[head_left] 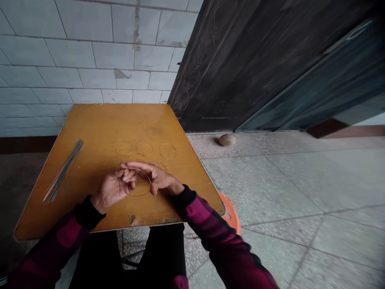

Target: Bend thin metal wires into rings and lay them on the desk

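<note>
A thin wire ring [138, 195] is held just above the near half of the wooden table. My left hand [112, 189] is closed on its left side, with thumb and fingers curled together at the wire. From the right, my right hand [159, 177] reaches over the ring, its fingertips meeting those of the left hand on the wire. Exactly how the fingertips grip it is hard to make out. Beyond my hands lie three similar wire rings [144, 155] in a row, and another ring is partly hidden behind my right hand.
A bundle of straight wires [64, 170] lies on the left of the table [120, 120]. White wall tiles [114, 56] and a dark door [216, 80] stand behind. An orange stool [231, 212] shows under the right edge, and a roundish stone-like object [227, 140] rests on the floor.
</note>
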